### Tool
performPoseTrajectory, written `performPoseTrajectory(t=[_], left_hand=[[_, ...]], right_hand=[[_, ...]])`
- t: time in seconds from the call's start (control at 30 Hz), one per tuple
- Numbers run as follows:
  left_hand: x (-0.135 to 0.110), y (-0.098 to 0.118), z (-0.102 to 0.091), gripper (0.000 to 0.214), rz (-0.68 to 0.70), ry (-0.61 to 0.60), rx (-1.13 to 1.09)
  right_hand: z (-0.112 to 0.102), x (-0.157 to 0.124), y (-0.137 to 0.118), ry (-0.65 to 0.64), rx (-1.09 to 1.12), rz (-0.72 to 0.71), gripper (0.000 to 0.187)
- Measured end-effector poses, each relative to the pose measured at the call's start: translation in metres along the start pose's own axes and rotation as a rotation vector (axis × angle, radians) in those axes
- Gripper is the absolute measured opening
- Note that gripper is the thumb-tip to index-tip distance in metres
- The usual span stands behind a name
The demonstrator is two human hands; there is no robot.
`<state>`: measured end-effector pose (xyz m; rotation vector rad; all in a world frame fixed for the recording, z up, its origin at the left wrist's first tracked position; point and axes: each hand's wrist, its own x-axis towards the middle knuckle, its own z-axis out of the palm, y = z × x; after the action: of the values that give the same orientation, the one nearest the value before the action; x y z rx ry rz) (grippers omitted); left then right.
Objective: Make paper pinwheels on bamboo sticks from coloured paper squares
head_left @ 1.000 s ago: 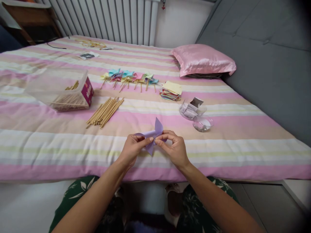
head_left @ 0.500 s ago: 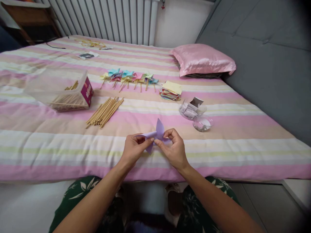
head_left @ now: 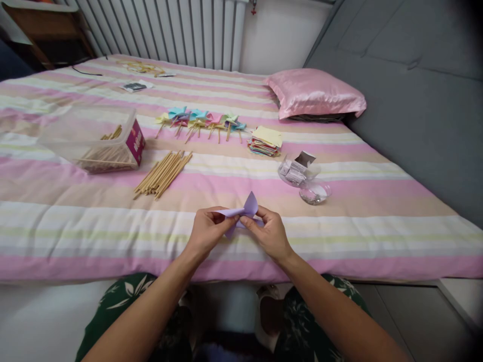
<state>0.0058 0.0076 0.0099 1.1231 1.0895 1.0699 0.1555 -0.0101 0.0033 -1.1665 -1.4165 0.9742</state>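
Note:
Both hands hold a purple paper pinwheel (head_left: 250,205) above the near edge of the bed. My left hand (head_left: 208,229) pinches it from the left, its thumb at the centre. From the right, my right hand (head_left: 268,232) grips it with thumb and fingers closed, the thumb also at the centre. One pointed blade stands up between the hands, and another hangs below. The fingers behind the paper are partly hidden. Beyond the hands lies a bundle of wooden sticks (head_left: 164,174). Several finished pinwheels on sticks (head_left: 198,118) rest farther back.
A clear plastic box (head_left: 109,163) of sticks stands at the left. A stack of coloured paper (head_left: 265,141) lies right of the pinwheels. Two small clear dishes (head_left: 315,192) sit nearer on the right, one holding a small box. A pink pillow (head_left: 315,93) is against the grey headboard.
My right fingers have moved behind the paper at the upper blade. That blade has bent down and to the right, toward the centre. Everything else stays in place.

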Motion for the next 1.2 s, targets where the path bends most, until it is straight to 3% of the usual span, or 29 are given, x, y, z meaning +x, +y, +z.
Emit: performPoseTrajectory(t=[0.43, 0.93, 1.2], left_hand=[[0.0014, -0.0015, 0.0009, 0.017, -0.052, 0.03, -0.16], [-0.0008, -0.0071, 0.0006, 0.016, 0.06, 0.038, 0.019], [-0.0008, -0.0072, 0.0003, 0.017, 0.075, 0.011, -0.009]], right_hand=[[0.0017, 0.0007, -0.0016, 0.003, 0.025, 0.013, 0.016], [0.0012, -0.0003, 0.0038, -0.006, 0.062, 0.074, 0.019], [0.0024, -0.0001, 0.0033, -0.009, 0.131, 0.122, 0.02]])
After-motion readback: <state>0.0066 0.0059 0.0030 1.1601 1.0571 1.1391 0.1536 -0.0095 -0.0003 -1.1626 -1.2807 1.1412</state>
